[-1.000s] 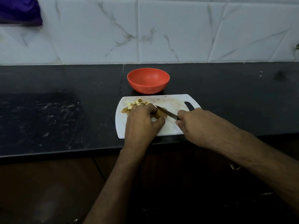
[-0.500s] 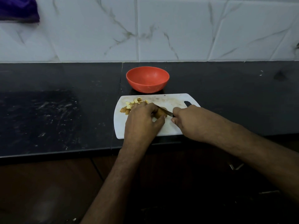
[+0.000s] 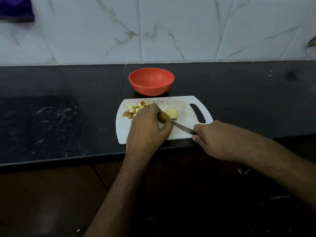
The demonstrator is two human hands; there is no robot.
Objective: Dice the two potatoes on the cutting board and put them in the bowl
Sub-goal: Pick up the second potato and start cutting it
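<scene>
A white cutting board (image 3: 185, 103) lies on the dark counter, its handle slot to the right. My left hand (image 3: 147, 124) grips a brown potato (image 3: 163, 116) near the board's middle. A round slice (image 3: 171, 112) with a pale cut face lies just right of the potato. Several diced potato pieces (image 3: 134, 109) sit in a heap at the board's far left, partly hidden by my fingers. My right hand (image 3: 213, 139) grips a knife (image 3: 183, 128) by its handle; the blade points toward the potato. An empty orange bowl (image 3: 151, 82) stands behind the board.
The black stone counter (image 3: 51, 117) stretches left and right, with white smears on its left part. A marble-tiled wall (image 3: 171, 28) rises behind it. A purple cloth (image 3: 16, 9) hangs at the top left. The counter's front edge runs just below the board.
The knife has drawn back toward the board's near right edge. A round slice now lies cut off beside the potato, where before the blade was in it.
</scene>
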